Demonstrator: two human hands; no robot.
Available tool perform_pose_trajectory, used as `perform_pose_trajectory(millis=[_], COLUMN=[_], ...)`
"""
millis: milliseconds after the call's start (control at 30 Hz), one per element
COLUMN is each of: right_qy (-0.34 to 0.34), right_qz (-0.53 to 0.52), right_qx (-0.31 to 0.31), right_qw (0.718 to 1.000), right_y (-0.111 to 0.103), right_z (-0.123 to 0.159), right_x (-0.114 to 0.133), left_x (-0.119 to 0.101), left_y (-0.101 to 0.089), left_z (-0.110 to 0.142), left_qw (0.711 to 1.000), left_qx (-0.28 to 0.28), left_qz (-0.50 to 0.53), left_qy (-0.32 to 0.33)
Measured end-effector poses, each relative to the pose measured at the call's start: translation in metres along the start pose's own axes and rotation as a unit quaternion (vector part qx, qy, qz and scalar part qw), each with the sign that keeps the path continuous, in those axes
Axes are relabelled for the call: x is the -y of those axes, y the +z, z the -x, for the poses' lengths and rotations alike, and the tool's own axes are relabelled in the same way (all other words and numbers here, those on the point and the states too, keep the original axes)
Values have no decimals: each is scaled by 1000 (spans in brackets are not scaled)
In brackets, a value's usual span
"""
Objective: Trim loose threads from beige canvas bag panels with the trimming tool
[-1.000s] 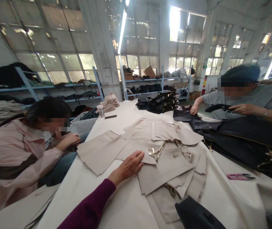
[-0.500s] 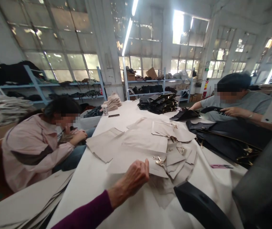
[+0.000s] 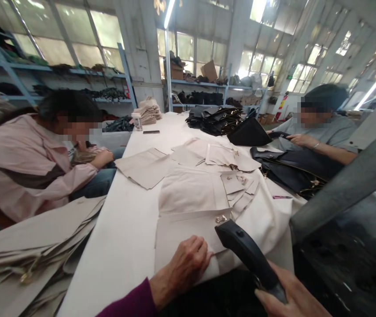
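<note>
My left hand [image 3: 188,259], below a purple sleeve, is closed at the near edge of a beige fabric panel [image 3: 188,229]; its fingertips are tucked out of sight. Gold-coloured metal hardware [image 3: 221,218] shows near the panel's right corner. At the lower right, my right hand [image 3: 290,290] grips the lower end of a curved black bag handle [image 3: 244,246] with a small stud. The handle's upper tip overlaps the panel's right side. Black material [image 3: 214,295] lies along the bottom edge between my hands; its shape is mostly hidden.
More beige pieces [image 3: 143,167] spread over the white table [image 3: 108,233]. Black bags [image 3: 287,169] lie by a co-worker at right. Another person sits at left. A stack of beige panels [image 3: 39,224] stands at lower left; a grey metal post [image 3: 343,193] slants across the right.
My right hand has come into view on the black handle, which has shifted left and up. My left hand has moved down slightly with the beige panel's edge. The view has tilted down.
</note>
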State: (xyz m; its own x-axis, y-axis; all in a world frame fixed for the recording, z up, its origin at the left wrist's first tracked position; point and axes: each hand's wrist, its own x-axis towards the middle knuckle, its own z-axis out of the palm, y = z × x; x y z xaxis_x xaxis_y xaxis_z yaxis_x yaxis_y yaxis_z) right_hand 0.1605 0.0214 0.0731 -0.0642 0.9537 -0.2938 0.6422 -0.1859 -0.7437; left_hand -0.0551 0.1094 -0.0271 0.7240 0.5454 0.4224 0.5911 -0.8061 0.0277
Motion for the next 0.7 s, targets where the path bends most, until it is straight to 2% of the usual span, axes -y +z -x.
perform_pose_trajectory(millis=[133,333,400,467,600,633,700], right_qy=[12,-12,-21,-26,-27,-29,-28], right_qz=[-8,-36,-35,-32,-16,-15,-16], right_qx=[34,1,-14,-26,-36,-29,-18], right_qw=[999,999,999,999,999,999,999], right_y=[18,35,31,21,-6,-11,-19], right_z=[-25,-61,-68,-69,-54,-49,-37], right_x=[10,22,29,34,29,25,16], left_x=[9,7,8,9,19,23,32], left_y=[3,4,5,6,2,2,1], left_z=[6,6,8,8,-4,-9,-22], left_qw=[995,996,996,995,987,985,984], left_qx=[-45,-32,-28,-38,-102,-104,-65], left_qz=[91,81,78,95,74,49,13], left_qy=[-12,19,30,11,-99,-126,-164])
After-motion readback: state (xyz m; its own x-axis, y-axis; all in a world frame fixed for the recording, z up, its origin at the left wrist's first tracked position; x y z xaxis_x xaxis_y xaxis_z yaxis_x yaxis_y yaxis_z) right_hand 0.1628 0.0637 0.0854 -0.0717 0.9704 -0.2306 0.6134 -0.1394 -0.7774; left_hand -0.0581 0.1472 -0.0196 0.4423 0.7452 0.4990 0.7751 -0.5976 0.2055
